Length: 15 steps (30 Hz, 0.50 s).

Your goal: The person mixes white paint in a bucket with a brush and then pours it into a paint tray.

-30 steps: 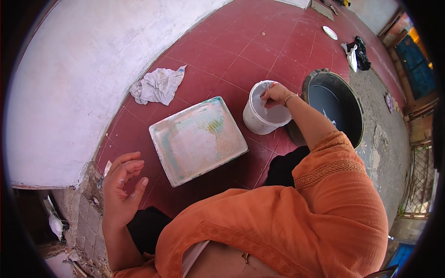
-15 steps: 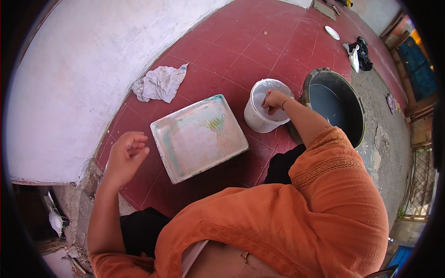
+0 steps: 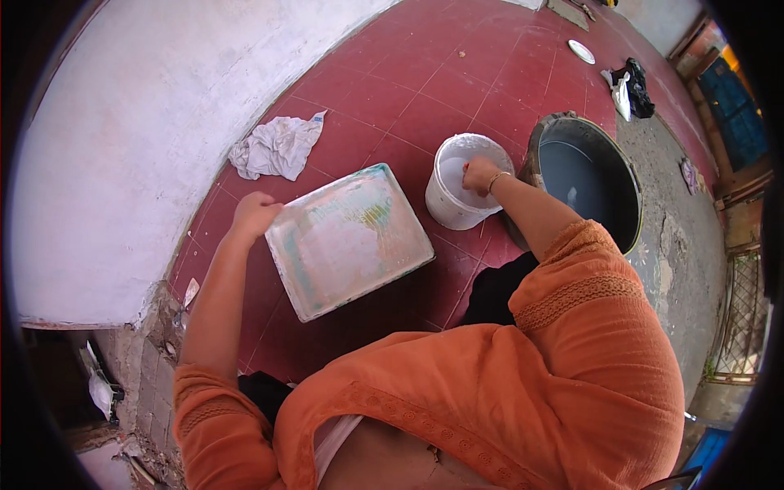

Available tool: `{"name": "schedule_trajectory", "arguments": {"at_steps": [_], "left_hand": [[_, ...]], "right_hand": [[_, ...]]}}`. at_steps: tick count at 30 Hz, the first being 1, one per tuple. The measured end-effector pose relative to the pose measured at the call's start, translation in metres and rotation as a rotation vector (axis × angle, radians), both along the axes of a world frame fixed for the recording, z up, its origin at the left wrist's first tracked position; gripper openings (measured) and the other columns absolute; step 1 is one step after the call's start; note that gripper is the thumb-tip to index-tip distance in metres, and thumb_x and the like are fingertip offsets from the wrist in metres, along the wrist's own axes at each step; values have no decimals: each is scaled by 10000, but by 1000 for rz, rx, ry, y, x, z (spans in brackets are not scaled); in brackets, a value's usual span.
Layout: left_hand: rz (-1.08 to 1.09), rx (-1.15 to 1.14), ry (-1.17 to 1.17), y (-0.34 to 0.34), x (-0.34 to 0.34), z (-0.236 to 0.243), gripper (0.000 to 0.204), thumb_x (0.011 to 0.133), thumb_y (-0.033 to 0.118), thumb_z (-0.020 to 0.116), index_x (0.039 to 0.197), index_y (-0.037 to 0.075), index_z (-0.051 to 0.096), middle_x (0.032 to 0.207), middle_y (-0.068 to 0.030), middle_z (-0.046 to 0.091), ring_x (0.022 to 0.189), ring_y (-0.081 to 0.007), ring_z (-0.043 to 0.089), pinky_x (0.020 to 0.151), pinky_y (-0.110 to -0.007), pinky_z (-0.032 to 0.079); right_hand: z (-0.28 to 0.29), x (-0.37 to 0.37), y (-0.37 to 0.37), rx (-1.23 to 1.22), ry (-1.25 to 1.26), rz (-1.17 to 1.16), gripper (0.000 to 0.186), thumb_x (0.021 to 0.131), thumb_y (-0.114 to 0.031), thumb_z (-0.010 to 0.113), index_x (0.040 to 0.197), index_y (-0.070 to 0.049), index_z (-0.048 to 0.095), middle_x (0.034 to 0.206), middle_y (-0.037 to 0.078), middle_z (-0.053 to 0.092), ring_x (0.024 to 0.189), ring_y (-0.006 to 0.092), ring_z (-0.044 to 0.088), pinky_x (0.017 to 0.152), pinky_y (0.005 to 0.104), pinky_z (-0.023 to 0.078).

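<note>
A shallow rectangular tray (image 3: 343, 245), smeared white, pink and green, lies slightly turned on the red tiled floor in front of me. At its far left corner is my left hand (image 3: 255, 216), fingers curled in at the rim. A round white bucket (image 3: 447, 204) with whitish contents stands to the right of the tray. Inside its mouth my right hand (image 3: 480, 175) is closed, with a thin bracelet on the wrist; what the fingers hold, if anything, is hidden. Close beside the bucket stands a large dark tub (image 3: 588, 184) of greyish water.
A crumpled whitish cloth (image 3: 279, 147) lies beyond the tray near the white wall (image 3: 147, 163). Farther right are a small white oval piece (image 3: 581, 51) and a black plastic bag (image 3: 639, 90). Rough grey concrete (image 3: 674, 237) borders the tiles on the right.
My left hand has moved forward and right, from open beside the tray to its far left corner. My right hand stays in the bucket, its fingers now drawn in more.
</note>
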<state>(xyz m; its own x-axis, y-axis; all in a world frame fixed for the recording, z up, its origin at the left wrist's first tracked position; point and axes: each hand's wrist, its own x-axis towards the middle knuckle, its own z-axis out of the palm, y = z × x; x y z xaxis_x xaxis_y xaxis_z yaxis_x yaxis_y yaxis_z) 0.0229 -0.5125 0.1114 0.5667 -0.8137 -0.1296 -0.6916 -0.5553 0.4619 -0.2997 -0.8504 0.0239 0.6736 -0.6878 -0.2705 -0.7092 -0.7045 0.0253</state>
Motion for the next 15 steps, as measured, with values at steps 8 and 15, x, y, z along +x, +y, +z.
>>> {"name": "schedule_trajectory", "arguments": {"at_steps": [8, 15], "left_hand": [[550, -256, -31, 18, 25, -76, 345, 724, 242, 667, 954, -14, 652, 941, -164, 657, 878, -264, 627, 783, -353, 473], [203, -317, 635, -69, -117, -49, 346, 783, 315, 652, 877, -18, 646, 804, -108, 646, 698, -181, 608, 652, -311, 492]], "right_hand": [[76, 13, 10, 911, -503, -412, 188, 746, -160, 679, 745, 13, 604, 642, 125, 612, 533, 224, 632, 481, 338, 555], [130, 10, 29, 183, -226, -251, 283, 719, -313, 680, 779, -38, 651, 881, 149, 655, 801, 290, 651, 734, 369, 528]]}}
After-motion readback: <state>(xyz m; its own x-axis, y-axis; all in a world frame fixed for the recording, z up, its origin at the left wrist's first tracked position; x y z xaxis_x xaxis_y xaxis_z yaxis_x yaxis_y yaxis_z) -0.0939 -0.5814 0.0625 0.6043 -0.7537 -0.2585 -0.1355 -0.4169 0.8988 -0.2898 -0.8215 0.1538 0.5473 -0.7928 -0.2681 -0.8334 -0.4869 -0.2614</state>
